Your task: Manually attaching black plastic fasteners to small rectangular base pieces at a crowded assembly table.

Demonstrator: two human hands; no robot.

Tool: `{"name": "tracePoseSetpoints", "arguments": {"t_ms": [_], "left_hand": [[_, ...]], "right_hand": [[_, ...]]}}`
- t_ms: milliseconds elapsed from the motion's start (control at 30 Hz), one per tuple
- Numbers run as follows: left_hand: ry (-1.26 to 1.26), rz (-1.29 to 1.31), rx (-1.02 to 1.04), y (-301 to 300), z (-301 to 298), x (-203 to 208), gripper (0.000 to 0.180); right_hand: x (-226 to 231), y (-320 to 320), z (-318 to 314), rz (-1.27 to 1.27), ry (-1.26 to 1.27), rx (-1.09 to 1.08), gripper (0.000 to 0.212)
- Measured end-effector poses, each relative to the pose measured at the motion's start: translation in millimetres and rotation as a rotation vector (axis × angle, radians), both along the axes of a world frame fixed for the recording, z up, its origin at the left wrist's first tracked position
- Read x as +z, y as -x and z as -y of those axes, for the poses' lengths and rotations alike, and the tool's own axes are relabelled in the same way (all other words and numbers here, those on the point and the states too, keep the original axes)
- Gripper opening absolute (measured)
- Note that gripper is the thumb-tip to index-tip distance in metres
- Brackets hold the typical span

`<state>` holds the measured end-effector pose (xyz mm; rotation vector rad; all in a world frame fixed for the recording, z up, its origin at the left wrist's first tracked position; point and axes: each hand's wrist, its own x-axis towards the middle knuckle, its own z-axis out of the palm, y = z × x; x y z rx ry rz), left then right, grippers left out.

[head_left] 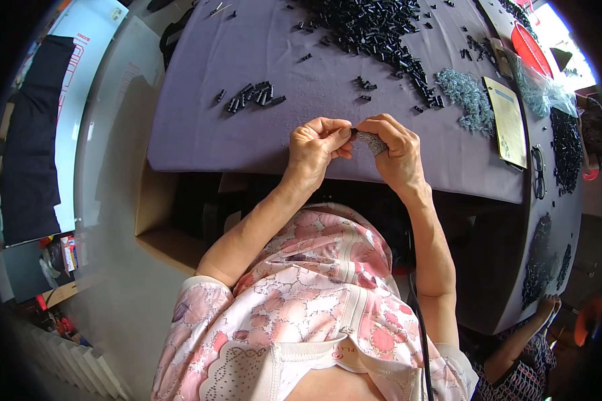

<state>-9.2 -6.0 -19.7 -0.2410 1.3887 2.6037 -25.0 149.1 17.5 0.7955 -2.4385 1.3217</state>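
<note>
Both my hands meet just above the table's near edge. My left hand (pixel 312 148) is closed, thumb and fingertips pinching a small black plastic piece (pixel 354 132). My right hand (pixel 400 146) is closed too, its fingertips at the other side of that piece. A grey speckled thing (pixel 372 142) is tucked under my right fingers; whether it is one object or a clump of tiny parts I cannot tell. Beyond my left hand lies a small group of black cylindrical pieces (pixel 251 97). A large heap of similar black pieces (pixel 374 30) spreads at the far middle.
A purple cloth covers the table (pixel 207 144). At the right are a heap of small translucent grey parts (pixel 468 100), a yellowish booklet (pixel 506 121), eyeglasses (pixel 538 172), a red basket (pixel 531 50) and a clear bag (pixel 548 93). Another person's arm (pixel 522 349) shows at lower right.
</note>
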Motion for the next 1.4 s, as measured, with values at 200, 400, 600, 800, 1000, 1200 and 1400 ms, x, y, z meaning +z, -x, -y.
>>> {"name": "tracePoseSetpoints", "arguments": {"t_ms": [200,400,600,800,1000,1200,1400], "left_hand": [[0.063,-0.005,0.017,-0.5,-1.1,-0.1,0.010],[0.020,0.019,-0.048,-0.2,0.2,3.4,0.009],[-0.044,0.012,-0.016,-0.6,1.2,5.7,0.009],[0.008,-0.038,0.010,0.5,2.2,5.2,0.010],[0.012,-0.027,0.024,-1.3,0.2,7.7,0.009],[0.025,-0.024,0.025,-1.5,0.3,5.8,0.009],[0.053,-0.022,-0.006,-3.0,-2.5,7.2,0.011]], "right_hand": [[-5.3,1.3,0.6,0.015,0.037,0.013,0.039],[-20.6,4.6,-6.0,0.209,0.231,0.031,0.041],[-24.6,1.7,-4.1,0.461,0.437,0.006,0.039],[-25.8,4.6,-6.2,0.604,0.577,0.085,0.032],[-27.5,4.6,-8.6,0.585,0.536,0.113,0.030],[-22.6,2.9,-7.6,0.591,0.546,0.095,0.028],[-17.8,-0.1,-4.7,0.564,0.426,-0.012,0.022]]}}
